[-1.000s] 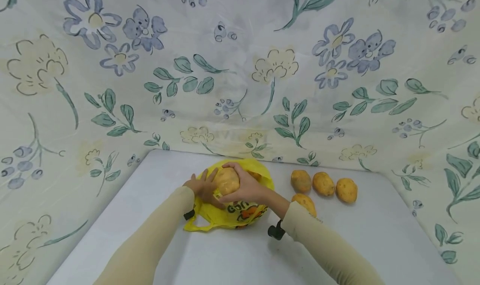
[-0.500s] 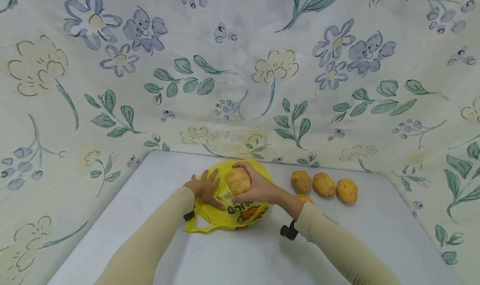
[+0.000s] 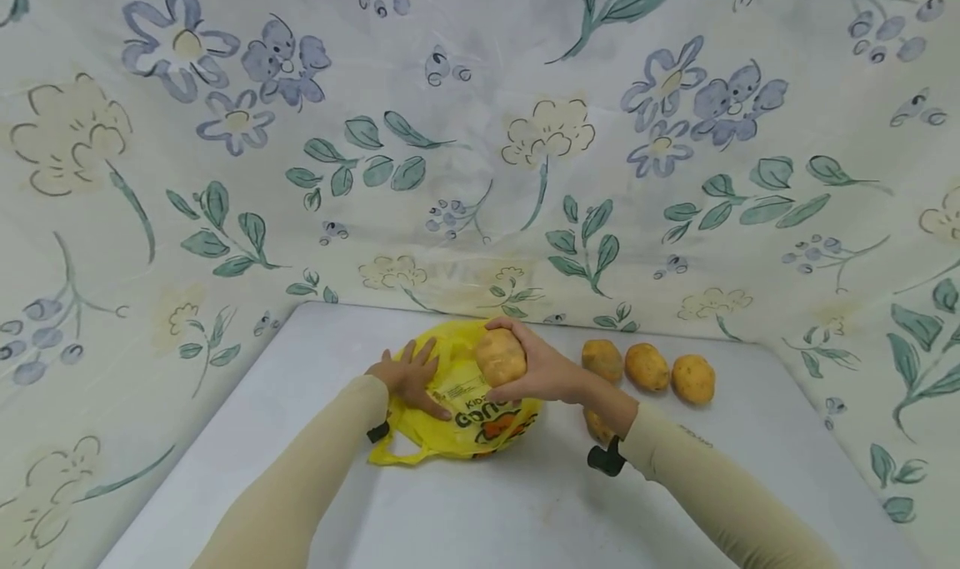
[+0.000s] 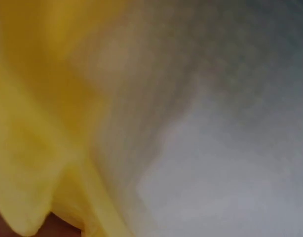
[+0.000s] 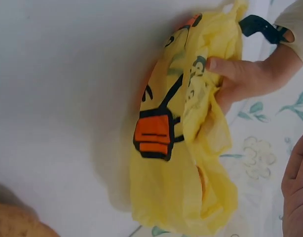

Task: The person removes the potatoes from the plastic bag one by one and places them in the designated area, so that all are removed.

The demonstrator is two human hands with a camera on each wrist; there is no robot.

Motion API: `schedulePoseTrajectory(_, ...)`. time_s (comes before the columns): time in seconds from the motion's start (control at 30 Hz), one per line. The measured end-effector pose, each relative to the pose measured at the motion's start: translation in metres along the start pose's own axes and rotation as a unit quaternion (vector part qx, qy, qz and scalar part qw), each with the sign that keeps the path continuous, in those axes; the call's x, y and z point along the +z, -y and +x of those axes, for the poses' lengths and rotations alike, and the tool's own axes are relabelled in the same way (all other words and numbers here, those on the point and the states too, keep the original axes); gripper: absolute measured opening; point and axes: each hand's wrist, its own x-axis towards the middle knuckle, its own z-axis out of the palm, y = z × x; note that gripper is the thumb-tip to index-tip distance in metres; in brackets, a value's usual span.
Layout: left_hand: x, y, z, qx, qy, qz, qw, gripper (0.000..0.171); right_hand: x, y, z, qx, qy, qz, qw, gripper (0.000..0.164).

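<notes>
In the head view a yellow plastic bag (image 3: 468,423) with printed letters and an orange picture lies on the table. My left hand (image 3: 408,379) rests on its left side, fingers spread and thumb stretched out. My right hand (image 3: 551,375) holds a potato (image 3: 500,357) between thumb and fingers, over the bag's right part. In the right wrist view the left thumb lies against the bag's side, while the other fingers are partly hidden by its folds. Only the edge of my right hand (image 5: 297,192) shows there. Blurred yellow plastic (image 4: 33,123) fills the left of the left wrist view.
Right of the bag, three potatoes stand in a row: one (image 3: 602,359), a second (image 3: 647,367) and a third (image 3: 693,379). Another potato (image 3: 597,425) is partly covered by the right forearm. A floral cloth (image 3: 480,219) rises behind the white table (image 3: 450,519).
My right hand has moved right with the potato, from beside the left hand to the bag's right side. The left hand stays in place on the bag.
</notes>
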Motion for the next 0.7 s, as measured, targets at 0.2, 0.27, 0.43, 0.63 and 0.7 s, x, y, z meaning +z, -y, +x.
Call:
schedulePoseTrajectory(0.2,0.001,-0.004,-0.002,0.003,0.002,-0.008,1.0000,0.123,-0.011,-0.005,-0.014,-0.005,0.001,-0.001,1.000,0.086)
schedulePoseTrajectory(0.27,0.004,-0.005,-0.002,0.004,0.003,-0.009,0.9999,0.123,-0.015,-0.005,-0.020,-0.001,0.001,-0.003,1.000,0.086)
schedulePoseTrajectory(0.43,0.008,-0.004,-0.003,0.007,0.006,-0.004,0.9999,0.123,-0.026,-0.004,-0.033,0.002,-0.007,-0.004,1.000,0.086)
schedulePoseTrajectory(0.63,0.003,0.000,-0.003,0.003,-0.002,0.008,1.0000,0.122,-0.037,0.001,-0.040,0.014,-0.028,-0.030,0.999,0.085)
schedulePoseTrajectory(0.7,0.001,0.000,-0.002,-0.001,-0.005,0.006,1.0000,0.122,-0.041,0.003,-0.042,0.017,-0.033,-0.039,0.999,0.086)
